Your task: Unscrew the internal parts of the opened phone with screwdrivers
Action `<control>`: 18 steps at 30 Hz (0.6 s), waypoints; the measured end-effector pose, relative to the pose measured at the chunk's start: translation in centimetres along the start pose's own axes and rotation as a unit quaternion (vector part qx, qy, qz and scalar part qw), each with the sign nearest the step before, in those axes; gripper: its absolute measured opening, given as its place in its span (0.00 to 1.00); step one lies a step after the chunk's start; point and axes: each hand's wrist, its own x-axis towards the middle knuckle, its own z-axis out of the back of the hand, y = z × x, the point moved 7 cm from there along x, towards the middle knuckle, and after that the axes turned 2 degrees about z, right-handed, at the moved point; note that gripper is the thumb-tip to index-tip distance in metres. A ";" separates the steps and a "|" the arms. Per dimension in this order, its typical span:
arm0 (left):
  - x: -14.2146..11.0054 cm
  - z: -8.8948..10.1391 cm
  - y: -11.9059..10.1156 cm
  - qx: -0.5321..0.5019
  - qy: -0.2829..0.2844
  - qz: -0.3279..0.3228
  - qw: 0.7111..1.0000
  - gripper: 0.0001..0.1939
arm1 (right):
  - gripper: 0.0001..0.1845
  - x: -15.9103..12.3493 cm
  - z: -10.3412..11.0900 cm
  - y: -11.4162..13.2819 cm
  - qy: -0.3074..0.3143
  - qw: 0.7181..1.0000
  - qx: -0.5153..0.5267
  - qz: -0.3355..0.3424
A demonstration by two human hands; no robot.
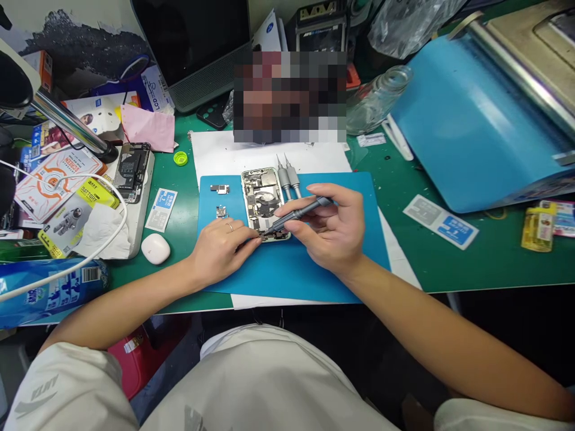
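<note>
An opened phone (pixel 261 197) lies with its insides up on a blue work mat (pixel 291 263). My right hand (pixel 332 230) is closed on a grey screwdriver (pixel 299 214), whose tip rests at the phone's near end. My left hand (pixel 220 248), a ring on one finger, lies on the mat with its fingertips pressed against the phone's near left corner. Two small loose phone parts (pixel 220 189) sit on the mat left of the phone. Two more grey screwdrivers (pixel 288 179) lie just right of the phone's far end.
A second opened phone (pixel 131 170) rests on a white block at left, near a white earbud case (pixel 155 248), a white cable (pixel 67 269) and packets. A glass jar (pixel 375 99) and a large blue film roll (pixel 476 126) stand at right. A monitor (pixel 193 42) is behind.
</note>
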 end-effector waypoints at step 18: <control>0.1 0.1 0.3 -0.025 0.012 0.035 0.999 0.11 | 0.29 -0.1 -0.1 -0.1 0.008 1.000 -0.007 -0.028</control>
